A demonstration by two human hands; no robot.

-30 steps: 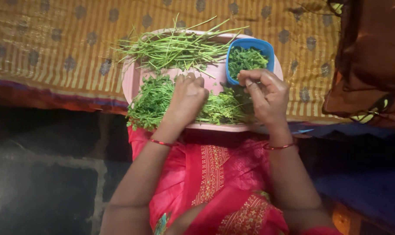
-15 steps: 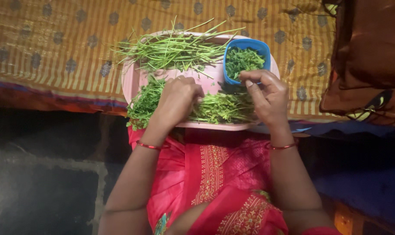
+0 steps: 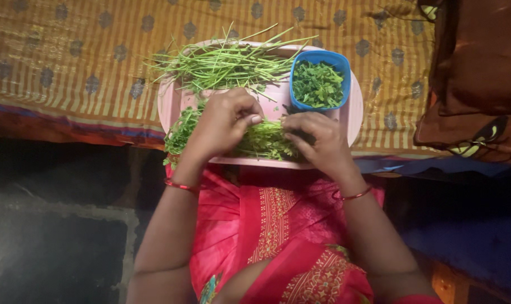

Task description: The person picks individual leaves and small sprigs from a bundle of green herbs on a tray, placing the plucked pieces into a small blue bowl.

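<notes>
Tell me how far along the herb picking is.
Done: a pile of bare stems lies at the far side of the pink tray, and the blue tub holds picked leaves. In hand: left hand and right hand work the leafy bunch. Left: that bunch, still sizeable.

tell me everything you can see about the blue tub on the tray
The blue tub is a small, roughly square container with rounded corners, plastic by the look of it, open with no lid in view. It stands upright at the far right corner of the pink tray and is filled with picked green leaves. Bare green stems lie to its left. Neither hand touches it; the right hand is the nearer, just in front of it on the leafy bunch.
</notes>
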